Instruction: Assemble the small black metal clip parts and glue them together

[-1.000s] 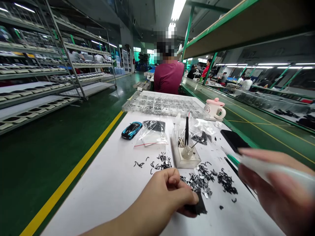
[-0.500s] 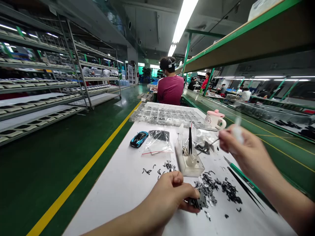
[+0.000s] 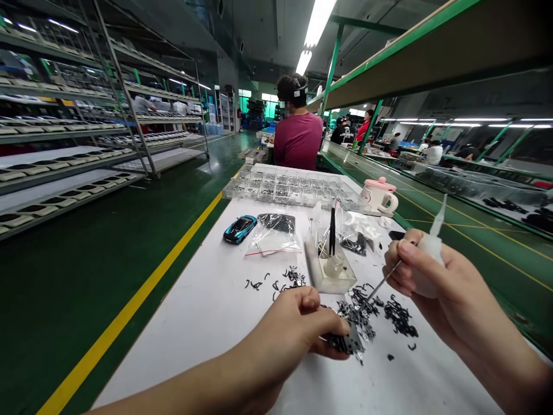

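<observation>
And here we are at the bench, everything arranged around the clear acrylic block (image 3: 329, 275) with black tweezers (image 3: 332, 231) standing up in it! Your left grip (image 3: 289, 328) sits just in front of the block, curled narrow and pinching a small dark flat piece (image 3: 346, 341); its exact kind is hard to make out at this size. Over to the block's right comes your right grip (image 3: 436, 278), closed around a white squeeze bottle (image 3: 427, 265), nozzle pointing up, with a slim steel pick (image 3: 382, 280) pinched in the fingers alongside it.

Here's the key line: the pick's long axis runs down and to the left, its tip aimed toward the dark piece and ending near it, not touching. Your left grip is the closer one, right on the piece, while your right stays farther back.

Just in front of the block, a scatter of small black and silver parts (image 3: 358, 314) lies on the white surface (image 3: 185, 351), with a darker heap (image 3: 400, 317) to its right. Left of the block sit a blue model car (image 3: 240, 229) and a plastic bag (image 3: 274, 233). Beyond it lie a clear compartment tray (image 3: 289, 190) and a pink-lidded mug (image 3: 380, 196), and farther on, a co-worker in a maroon shirt (image 3: 298, 141) sits facing away.
</observation>
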The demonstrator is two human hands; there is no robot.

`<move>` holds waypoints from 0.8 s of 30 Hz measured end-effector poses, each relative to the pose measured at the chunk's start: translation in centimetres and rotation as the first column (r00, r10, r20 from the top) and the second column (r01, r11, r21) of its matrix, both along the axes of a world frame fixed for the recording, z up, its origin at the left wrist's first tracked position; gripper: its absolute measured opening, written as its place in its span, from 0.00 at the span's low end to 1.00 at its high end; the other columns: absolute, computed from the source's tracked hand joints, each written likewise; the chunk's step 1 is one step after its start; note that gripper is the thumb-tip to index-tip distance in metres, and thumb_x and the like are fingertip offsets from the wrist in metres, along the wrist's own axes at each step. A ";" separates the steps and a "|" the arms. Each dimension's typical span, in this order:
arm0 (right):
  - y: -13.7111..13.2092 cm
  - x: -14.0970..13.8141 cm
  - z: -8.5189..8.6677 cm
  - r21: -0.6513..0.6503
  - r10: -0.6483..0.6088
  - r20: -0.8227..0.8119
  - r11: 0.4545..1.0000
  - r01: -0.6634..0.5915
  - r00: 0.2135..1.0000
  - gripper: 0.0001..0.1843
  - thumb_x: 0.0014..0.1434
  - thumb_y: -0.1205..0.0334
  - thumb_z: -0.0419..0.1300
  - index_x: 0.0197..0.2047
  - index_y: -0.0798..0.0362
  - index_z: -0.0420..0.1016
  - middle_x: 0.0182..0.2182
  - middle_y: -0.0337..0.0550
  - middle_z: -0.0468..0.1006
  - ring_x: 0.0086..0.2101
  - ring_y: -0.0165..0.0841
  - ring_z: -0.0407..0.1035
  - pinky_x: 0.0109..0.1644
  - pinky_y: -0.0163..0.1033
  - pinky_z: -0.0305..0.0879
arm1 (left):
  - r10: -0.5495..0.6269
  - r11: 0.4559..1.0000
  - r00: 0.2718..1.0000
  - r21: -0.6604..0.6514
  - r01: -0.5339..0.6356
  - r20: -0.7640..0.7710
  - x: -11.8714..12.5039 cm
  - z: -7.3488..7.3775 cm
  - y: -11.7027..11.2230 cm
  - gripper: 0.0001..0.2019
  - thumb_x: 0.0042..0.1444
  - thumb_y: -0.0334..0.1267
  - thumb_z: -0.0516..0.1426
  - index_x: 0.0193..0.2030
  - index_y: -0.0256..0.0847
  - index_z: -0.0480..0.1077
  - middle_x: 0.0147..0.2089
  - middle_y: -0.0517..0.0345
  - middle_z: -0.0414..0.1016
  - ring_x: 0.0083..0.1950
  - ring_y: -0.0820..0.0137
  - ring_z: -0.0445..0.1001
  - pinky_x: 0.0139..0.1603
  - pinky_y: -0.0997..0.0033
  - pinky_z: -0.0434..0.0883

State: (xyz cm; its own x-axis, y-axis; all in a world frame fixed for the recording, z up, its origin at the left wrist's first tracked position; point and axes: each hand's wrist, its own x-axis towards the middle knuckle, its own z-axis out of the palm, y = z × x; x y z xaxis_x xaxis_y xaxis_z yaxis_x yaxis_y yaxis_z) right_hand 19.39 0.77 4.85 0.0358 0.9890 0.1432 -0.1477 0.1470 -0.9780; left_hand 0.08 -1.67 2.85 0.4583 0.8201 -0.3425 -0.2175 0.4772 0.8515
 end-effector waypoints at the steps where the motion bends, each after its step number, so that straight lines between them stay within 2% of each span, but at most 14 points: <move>1: 0.1 0.1 0.0 0.001 -0.001 -0.003 1.000 0.001 1.000 0.15 0.56 0.56 0.64 0.26 0.51 0.62 0.20 0.34 0.59 0.22 0.26 0.51 0.23 0.32 0.52 | -0.005 1.000 1.000 0.000 0.005 0.000 0.0 0.1 0.0 0.12 0.46 0.29 0.60 0.25 0.39 0.57 0.28 0.63 0.63 0.31 0.74 0.68 0.34 0.73 0.72; 24: 0.0 0.4 -0.4 -0.001 0.021 -0.001 1.000 -0.021 1.000 0.15 0.55 0.55 0.65 0.28 0.50 0.63 0.20 0.34 0.60 0.22 0.26 0.53 0.22 0.30 0.55 | -0.016 1.000 1.000 -0.014 0.016 0.009 0.0 0.2 0.2 0.12 0.46 0.27 0.60 0.24 0.38 0.58 0.26 0.66 0.63 0.29 0.76 0.67 0.33 0.74 0.72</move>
